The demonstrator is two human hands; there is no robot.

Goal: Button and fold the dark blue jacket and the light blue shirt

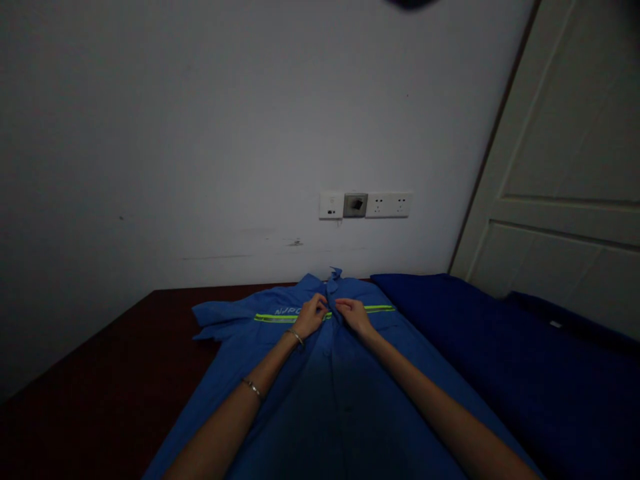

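A blue work shirt (290,387) with short sleeves lies spread out, its collar (333,277) toward the wall. Yellow-green stripes and pale lettering run across its chest. My left hand (311,317) pinches the front edge of the shirt at stripe height, just left of the opening. Opposite it, my right hand (354,315) has its fingers closed on the other front edge. A small raised fold of cloth stands between the two hands. Any button under the fingertips is too small to make out. Two bracelets circle my left wrist and forearm.
The shirt rests on a dark reddish-brown surface (125,353). Dark blue cloth (465,340) lies along its right side. Behind stands a white wall (225,133) with a row of sockets (387,205). A pale panelled door (560,167) leans into view at right.
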